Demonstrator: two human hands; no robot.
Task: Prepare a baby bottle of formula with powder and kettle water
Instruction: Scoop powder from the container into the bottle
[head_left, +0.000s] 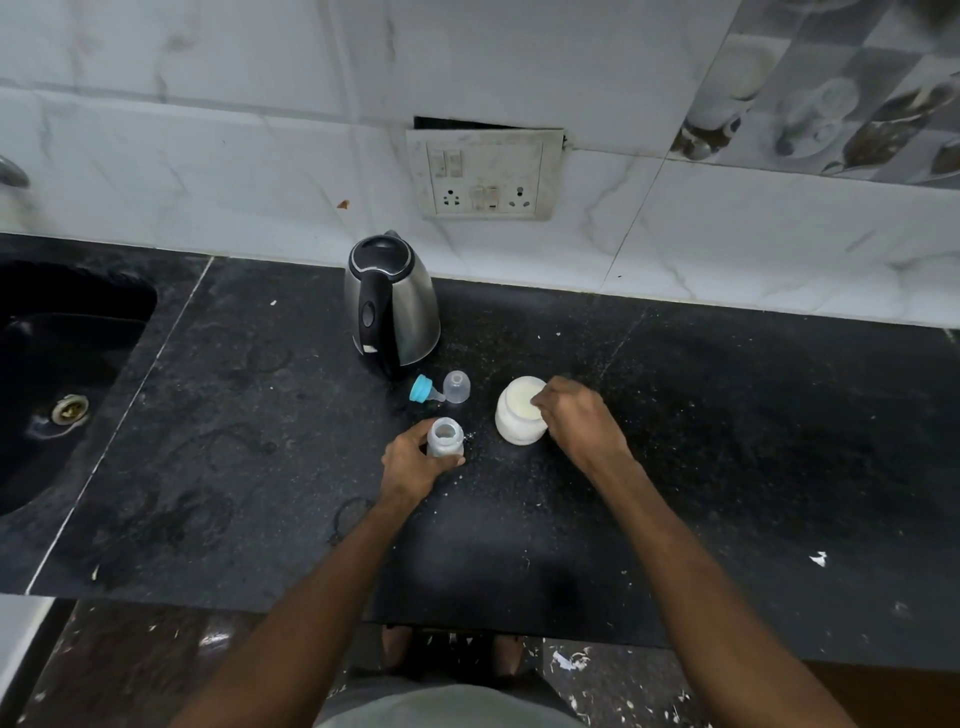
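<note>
A small clear baby bottle (445, 435) stands upright and uncapped on the black counter, and my left hand (410, 463) grips its side. To its right sits an open white jar of pale formula powder (519, 410). My right hand (576, 415) reaches over the jar's rim with fingertips pinched together inside the opening; what they hold is hidden. The blue ring with its teat (425, 389) lies on its side behind the bottle, beside a clear cap (457, 386). A steel kettle with a black lid and handle (390, 301) stands at the back.
A black sink (62, 353) with a metal drain is sunk into the counter (234, 441) at the left. A wall socket panel (485, 174) sits above the kettle. Specks of spilled powder dot the counter around the jar. The counter's front edge runs just below my forearms.
</note>
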